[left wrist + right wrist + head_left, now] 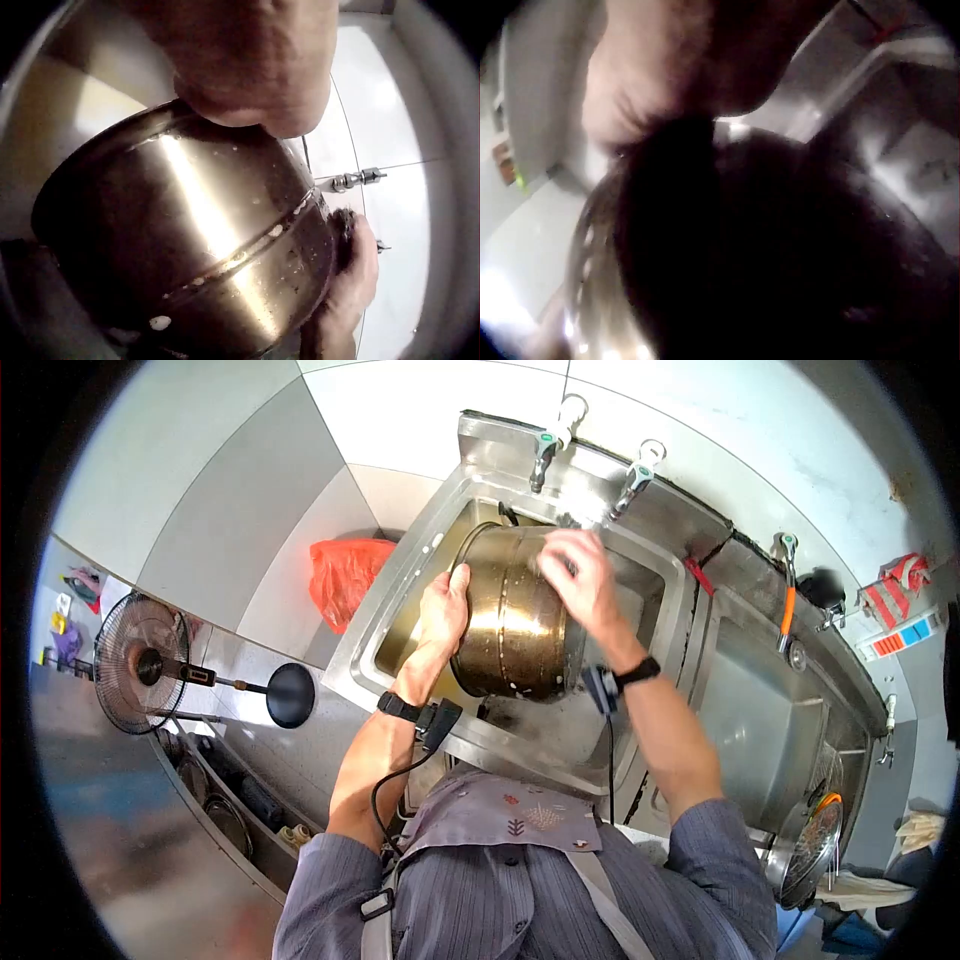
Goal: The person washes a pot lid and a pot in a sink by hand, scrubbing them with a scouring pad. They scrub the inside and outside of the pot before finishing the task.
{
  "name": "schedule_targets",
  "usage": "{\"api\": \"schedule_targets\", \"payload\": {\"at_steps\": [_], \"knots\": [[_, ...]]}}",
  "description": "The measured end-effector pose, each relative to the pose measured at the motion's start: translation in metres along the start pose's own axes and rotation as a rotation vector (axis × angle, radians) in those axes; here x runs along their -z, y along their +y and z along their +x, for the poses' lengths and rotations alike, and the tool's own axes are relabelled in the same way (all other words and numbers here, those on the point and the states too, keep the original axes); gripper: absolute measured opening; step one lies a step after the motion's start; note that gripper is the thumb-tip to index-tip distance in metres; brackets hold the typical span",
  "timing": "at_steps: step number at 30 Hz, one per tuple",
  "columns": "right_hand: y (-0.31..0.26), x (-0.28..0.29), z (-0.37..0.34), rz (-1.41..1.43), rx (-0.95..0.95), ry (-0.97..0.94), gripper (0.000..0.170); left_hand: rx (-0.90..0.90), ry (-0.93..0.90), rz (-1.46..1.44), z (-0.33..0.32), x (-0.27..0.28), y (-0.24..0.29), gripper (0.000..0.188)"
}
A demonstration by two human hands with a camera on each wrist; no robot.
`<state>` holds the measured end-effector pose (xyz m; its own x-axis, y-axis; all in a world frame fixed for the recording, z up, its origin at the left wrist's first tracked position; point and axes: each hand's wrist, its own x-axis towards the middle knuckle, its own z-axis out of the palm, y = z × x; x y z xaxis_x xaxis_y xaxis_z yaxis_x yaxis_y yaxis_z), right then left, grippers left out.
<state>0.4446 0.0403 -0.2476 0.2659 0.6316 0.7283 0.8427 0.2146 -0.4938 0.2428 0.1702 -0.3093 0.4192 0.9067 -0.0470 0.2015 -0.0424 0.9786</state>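
Observation:
A large metal pot (508, 630) lies tilted on its side in the left sink basin (620, 750). Pale bits and drops dot its wall in the left wrist view. My left hand (443, 608) grips the pot at its rim, thumb lying along the outer wall. On the upper far side of the pot is my right hand (585, 582), slightly blurred. The left wrist view shows a dark, scraggly scouring pad (344, 225) under its fingers, against the pot. In the right wrist view the pot's base (795, 225) is in deep shadow and the fingers are hidden.
Two taps, one left (543, 460) and one right (636, 485), rise behind the basin. A second sink (745, 705) adjoins on the right, with a strainer (812, 850) at its near edge. An orange plastic bag (345, 580) and a fan (143, 663) are on the left.

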Motion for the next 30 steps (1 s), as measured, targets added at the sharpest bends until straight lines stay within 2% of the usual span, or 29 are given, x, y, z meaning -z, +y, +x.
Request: {"api": "schedule_targets", "payload": {"at_steps": [3, 5, 7, 9, 10, 11, 13, 15, 17, 19, 21, 24, 25, 27, 28, 29, 30], "knots": [[-0.047, 0.0, -0.046, -0.079, 0.149, -0.124, 0.016, 0.026, 0.046, -0.031, 0.002, 0.01, -0.002, 0.05], [-0.072, -0.009, -0.078, -0.131, 0.337, -0.134, 0.018, 0.051, 0.044, 0.069, -0.004, 0.018, 0.007, 0.052], [-0.074, -0.004, -0.075, -0.09, 0.324, -0.152, 0.019, 0.05, 0.039, 0.126, -0.001, 0.021, 0.011, 0.053], [-0.058, -0.002, -0.051, -0.1, 0.258, -0.205, 0.017, -0.03, 0.05, 0.13, 0.0, 0.015, 0.004, 0.053], [-0.047, -0.003, -0.03, -0.103, 0.211, -0.156, 0.014, -0.017, 0.041, 0.13, -0.002, 0.015, 0.007, 0.053], [-0.03, -0.008, -0.008, -0.024, 0.079, -0.107, 0.015, -0.014, 0.039, 0.125, -0.004, 0.014, 0.007, 0.053], [-0.005, -0.018, 0.02, 0.084, -0.054, -0.068, 0.015, -0.018, 0.043, 0.211, -0.002, 0.017, 0.007, 0.054], [-0.009, -0.024, 0.016, 0.103, -0.023, -0.058, 0.016, -0.048, 0.09, 0.213, 0.005, 0.019, -0.01, 0.056], [-0.036, -0.02, -0.005, 0.005, 0.122, -0.114, 0.014, -0.068, 0.142, 0.208, 0.012, 0.023, -0.013, 0.057], [-0.079, -0.016, -0.041, -0.074, 0.214, -0.209, 0.017, -0.011, 0.091, 0.253, 0.006, 0.028, -0.008, 0.057], [-0.091, -0.013, -0.07, -0.188, 0.548, -0.301, 0.021, -0.012, 0.079, 0.22, 0.001, 0.024, -0.011, 0.058], [-0.067, -0.02, -0.071, -0.111, 0.577, -0.245, 0.021, -0.031, 0.105, 0.19, -0.003, 0.02, 0.001, 0.059], [-0.054, -0.017, -0.059, -0.182, 0.561, -0.292, 0.018, -0.025, 0.108, 0.189, -0.002, 0.02, -0.002, 0.059], [-0.045, -0.005, -0.002, -0.014, 0.179, -0.202, 0.014, -0.015, 0.09, 0.238, 0.001, 0.016, -0.008, 0.058], [-0.018, -0.011, 0.013, 0.055, 0.036, -0.138, 0.016, -0.006, 0.068, 0.217, -0.001, 0.017, -0.005, 0.058], [0.003, -0.009, 0.028, 0.148, -0.126, -0.196, 0.019, -0.009, 0.07, 0.216, 0.0, 0.016, -0.008, 0.058], [0.01, -0.008, 0.024, 0.137, -0.11, -0.171, 0.019, -0.03, 0.085, 0.226, 0.001, 0.016, -0.015, 0.059]]}}
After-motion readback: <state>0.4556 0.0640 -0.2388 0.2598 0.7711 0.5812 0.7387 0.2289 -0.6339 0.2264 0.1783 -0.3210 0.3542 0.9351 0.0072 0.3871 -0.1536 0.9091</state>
